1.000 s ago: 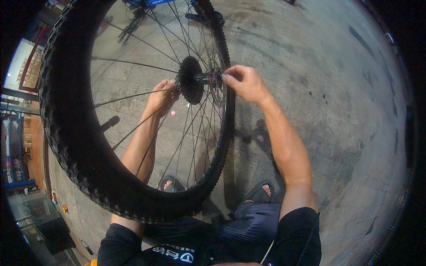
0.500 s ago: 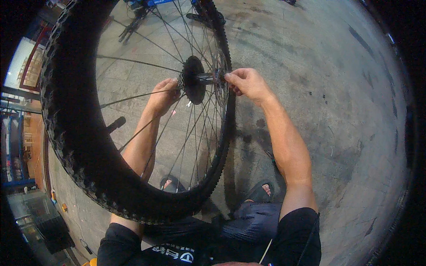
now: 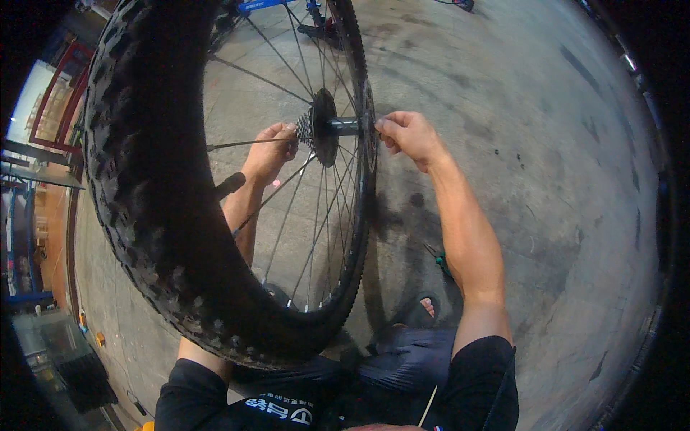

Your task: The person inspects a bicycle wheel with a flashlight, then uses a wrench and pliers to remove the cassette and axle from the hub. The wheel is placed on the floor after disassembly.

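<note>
I hold a bicycle wheel (image 3: 154,179) with a knobby black tyre between my hands, by the two ends of its hub (image 3: 343,126). My left hand (image 3: 272,147), seen through the spokes, is closed on the axle end beside the silver-and-black cassette (image 3: 323,129). My right hand (image 3: 407,138) pinches the other axle end, just outside the brake disc (image 3: 369,97); what exactly is under the fingertips is too small to make out. A dark valve stem (image 3: 231,185) sticks inward from the rim.
A blue bicycle part (image 3: 262,6) lies on the concrete floor (image 3: 546,179) at the top. A green-handled tool (image 3: 440,260) is beside my right forearm, near my sandalled foot (image 3: 424,310). Shelving (image 3: 25,244) and a red frame (image 3: 61,93) line the left side.
The wheel has turned a little, its near tyre side swinging right and the cassette showing more edge-on. Both hands have shifted slightly right with the hub, still gripping.
</note>
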A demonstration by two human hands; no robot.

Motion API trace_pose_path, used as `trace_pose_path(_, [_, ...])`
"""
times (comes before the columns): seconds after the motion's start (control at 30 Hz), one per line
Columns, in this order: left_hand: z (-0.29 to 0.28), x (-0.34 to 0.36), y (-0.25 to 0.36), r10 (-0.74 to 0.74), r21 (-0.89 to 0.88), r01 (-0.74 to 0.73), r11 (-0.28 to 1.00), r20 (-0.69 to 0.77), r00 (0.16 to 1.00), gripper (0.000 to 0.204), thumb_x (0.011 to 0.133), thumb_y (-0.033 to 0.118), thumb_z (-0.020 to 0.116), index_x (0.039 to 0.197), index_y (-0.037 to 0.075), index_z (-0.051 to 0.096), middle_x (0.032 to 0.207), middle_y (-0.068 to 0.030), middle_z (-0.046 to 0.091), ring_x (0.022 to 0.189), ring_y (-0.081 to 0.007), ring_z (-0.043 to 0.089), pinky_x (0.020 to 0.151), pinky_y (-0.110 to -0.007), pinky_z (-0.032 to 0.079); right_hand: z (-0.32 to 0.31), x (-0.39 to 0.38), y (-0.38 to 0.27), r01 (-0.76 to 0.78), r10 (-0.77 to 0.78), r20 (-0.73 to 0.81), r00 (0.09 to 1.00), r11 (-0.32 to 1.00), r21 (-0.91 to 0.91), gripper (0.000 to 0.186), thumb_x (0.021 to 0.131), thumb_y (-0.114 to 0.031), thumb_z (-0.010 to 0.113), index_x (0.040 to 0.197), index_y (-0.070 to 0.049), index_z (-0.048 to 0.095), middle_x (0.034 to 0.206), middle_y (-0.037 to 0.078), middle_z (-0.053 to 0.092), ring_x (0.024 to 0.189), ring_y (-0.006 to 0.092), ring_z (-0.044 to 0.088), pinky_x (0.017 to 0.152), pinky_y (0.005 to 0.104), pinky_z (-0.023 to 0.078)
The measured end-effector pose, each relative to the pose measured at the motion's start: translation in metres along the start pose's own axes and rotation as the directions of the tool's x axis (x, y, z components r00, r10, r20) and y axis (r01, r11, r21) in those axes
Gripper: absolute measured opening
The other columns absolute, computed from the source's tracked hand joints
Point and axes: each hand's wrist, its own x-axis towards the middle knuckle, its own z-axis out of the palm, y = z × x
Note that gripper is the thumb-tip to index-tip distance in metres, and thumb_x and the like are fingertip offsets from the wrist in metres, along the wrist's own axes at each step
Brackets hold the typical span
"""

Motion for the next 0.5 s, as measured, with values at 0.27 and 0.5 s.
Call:
trace_pose_path(0.27, [0.004, -0.011, 0.027, 0.017, 0.21, -0.016, 0.978, -0.004, 1.0, 0.025, 0.101, 0.027, 0.055, 0.086, 0.008, 0.059, 0.068, 0.0023, 0.053, 0.06, -0.0074, 0.045, 0.056, -0.022, 0.036, -0.001, 0.003, -0.002, -0.075, 0.07, 0.04, 0.997, 0.987, 0.141, 0.022, 0.093, -0.024, 0.065, 0.082, -0.005, 0.062, 0.071, 0.001, 0.056, 0.06, 0.0096, 0.051, 0.053, 0.0255, 0.042])
trace_pose_path(0.5, [0.0, 0.006, 0.007, -0.074, 0.045, 0.073, 0.996, 0.026, 0.997, 0.024, 0.1, 0.027, 0.057, 0.084, 0.009, 0.059, 0.065, 0.0027, 0.051, 0.058, -0.0071, 0.045, 0.055, -0.023, 0.035, -0.007, -0.006, 0.003, -0.03, 0.024, 0.045, 0.999, 0.989, 0.147, 0.02, 0.093, -0.023, 0.065, 0.088, -0.004, 0.063, 0.073, 0.001, 0.057, 0.061, 0.0102, 0.05, 0.055, 0.0267, 0.041])
